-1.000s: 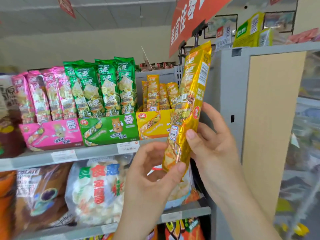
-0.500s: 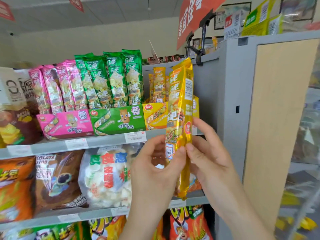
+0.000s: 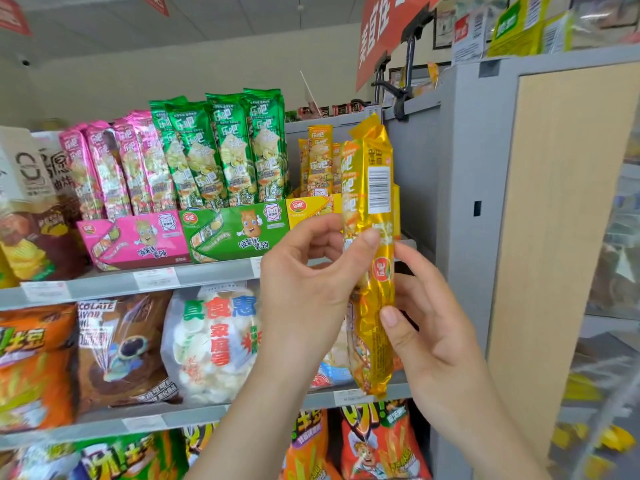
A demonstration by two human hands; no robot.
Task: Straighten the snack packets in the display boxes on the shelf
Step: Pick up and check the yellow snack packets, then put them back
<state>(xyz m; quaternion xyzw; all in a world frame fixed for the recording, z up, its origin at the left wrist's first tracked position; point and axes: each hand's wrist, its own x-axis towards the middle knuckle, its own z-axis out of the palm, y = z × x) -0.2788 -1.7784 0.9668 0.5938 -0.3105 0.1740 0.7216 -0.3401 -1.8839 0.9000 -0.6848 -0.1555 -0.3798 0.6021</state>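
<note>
A long yellow snack packet point(image 3: 369, 188) stands upright in front of the shelf, held by both hands. My left hand point(image 3: 304, 285) pinches its middle from the left with thumb and fingers. My right hand point(image 3: 429, 323) grips its lower part from the right, thumb on the front. Behind the packet sits the yellow display box point(image 3: 308, 207) with several yellow packets point(image 3: 320, 157) standing in it. To its left are the green display box point(image 3: 235, 230) with green packets point(image 3: 225, 150) and the pink display box point(image 3: 135, 237) with pink packets point(image 3: 114, 164).
A grey shelf edge with price tags point(image 3: 156, 278) carries the boxes. A grey cabinet side point(image 3: 464, 188) stands just right of the yellow box. Larger snack bags point(image 3: 214, 344) fill the shelf below, and more bags lie under that. A red sign point(image 3: 384, 26) hangs overhead.
The yellow packet has gone from tilted to upright and turned so its barcode side shows more. Both hands shifted up along it, closer to the yellow display box.
</note>
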